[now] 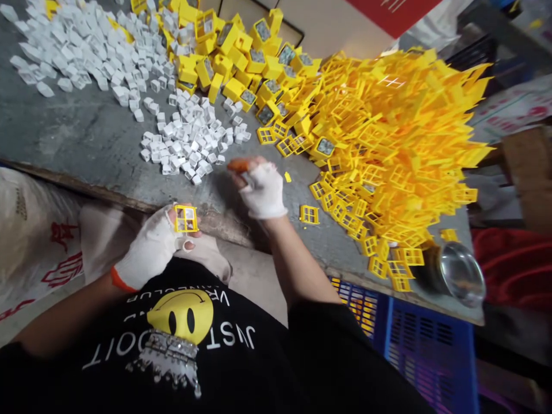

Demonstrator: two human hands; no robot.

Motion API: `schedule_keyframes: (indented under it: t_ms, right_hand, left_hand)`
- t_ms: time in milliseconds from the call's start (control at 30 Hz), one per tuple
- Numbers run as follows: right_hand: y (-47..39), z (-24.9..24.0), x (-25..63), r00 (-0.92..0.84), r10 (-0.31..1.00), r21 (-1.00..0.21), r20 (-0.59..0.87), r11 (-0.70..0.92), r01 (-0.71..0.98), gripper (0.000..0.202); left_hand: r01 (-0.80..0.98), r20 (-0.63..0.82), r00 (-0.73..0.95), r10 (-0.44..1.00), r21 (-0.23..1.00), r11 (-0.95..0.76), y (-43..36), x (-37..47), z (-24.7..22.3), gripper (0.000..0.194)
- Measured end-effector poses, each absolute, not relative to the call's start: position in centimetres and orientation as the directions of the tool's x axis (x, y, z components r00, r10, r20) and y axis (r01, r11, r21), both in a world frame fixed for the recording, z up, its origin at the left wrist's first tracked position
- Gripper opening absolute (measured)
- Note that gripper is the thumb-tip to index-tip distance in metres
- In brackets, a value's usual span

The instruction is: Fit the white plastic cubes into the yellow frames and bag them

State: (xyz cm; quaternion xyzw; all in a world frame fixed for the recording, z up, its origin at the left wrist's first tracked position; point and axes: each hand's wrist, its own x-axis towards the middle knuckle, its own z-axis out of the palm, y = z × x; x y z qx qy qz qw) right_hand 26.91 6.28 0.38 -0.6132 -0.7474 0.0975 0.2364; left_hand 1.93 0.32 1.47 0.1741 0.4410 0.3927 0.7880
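My left hand (150,244), in a white fingerless glove with an orange cuff, is closed on a small yellow plastic frame (186,219) with four openings. It holds the frame upright in front of my body, near the table's edge. A pale patch shows in one upper opening; I cannot make out whether a part sits in it. Over the table, my right hand (261,187) wears a matching glove. Its fingers are blurred and partly hidden, so their grip is unclear. Just beyond them lies a spread of small white cup-like pieces (185,138). One loose yellow frame (309,214) lies right of my right wrist.
A tall heap of yellow frames (388,126) covers the table's right side. Yellow box-like parts (233,52) lie at the back, beside a larger white pile (86,43). A metal bowl (461,273) stands at the right corner. Blue crates (431,351) are below the edge.
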Motion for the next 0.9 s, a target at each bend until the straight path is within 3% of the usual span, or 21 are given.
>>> schedule_keyframes:
  t_ms: [67,200,267,333,433,500,633,800,900]
  right_hand:
    - [9.8,0.5,27.5,-0.048,0.989,-0.309,0.138,0.09,0.947,0.025]
    - [13.1,0.6,27.0,-0.072,0.997,-0.21,0.032,0.077,0.975,0.017]
    - [12.2,1.1,26.6,-0.04,0.998,-0.265,0.053,0.053,0.963,0.015]
    - [9.9,2.2,26.2,-0.067,0.996,-0.406,0.066,0.088,0.91,0.013]
    - [6.0,4.1,25.1,-0.259,0.964,-0.65,0.054,0.231,0.724,0.015]
    - [4.0,4.9,23.9,-0.362,0.931,-0.743,0.05,0.277,0.609,0.019]
    - [2.2,4.3,21.3,-0.393,0.917,-0.78,0.065,0.293,0.553,0.029]
    - [1.8,2.6,20.2,-0.399,0.917,-0.805,0.023,0.254,0.536,0.024]
    - [3.4,2.0,21.6,-0.348,0.932,-0.848,0.098,0.261,0.46,0.024]
  left_hand:
    - [-0.454,-0.563,0.263,0.783,0.644,0.615,0.5,2.0,1.9,0.032]
    - [-0.434,-0.556,0.244,0.795,0.67,0.602,0.6,2.1,2.0,0.032]
    - [-0.434,-0.57,0.243,0.785,0.659,0.614,0.7,2.1,1.9,0.028]
    - [-0.435,-0.593,0.261,0.762,0.633,0.641,0.7,2.2,1.7,0.025]
    - [-0.449,-0.581,0.35,0.735,0.584,0.676,0.4,2.3,1.5,0.026]
    - [-0.461,-0.561,0.416,0.716,0.549,0.697,0.2,2.3,1.3,0.024]
    - [-0.49,-0.536,0.469,0.702,0.503,0.712,-0.3,1.9,0.7,0.03]
    - [-0.502,-0.525,0.49,0.696,0.483,0.717,-0.5,1.0,-0.2,0.045]
    - [-0.488,-0.515,0.488,0.705,0.509,0.709,-0.5,1.0,0.0,0.044]
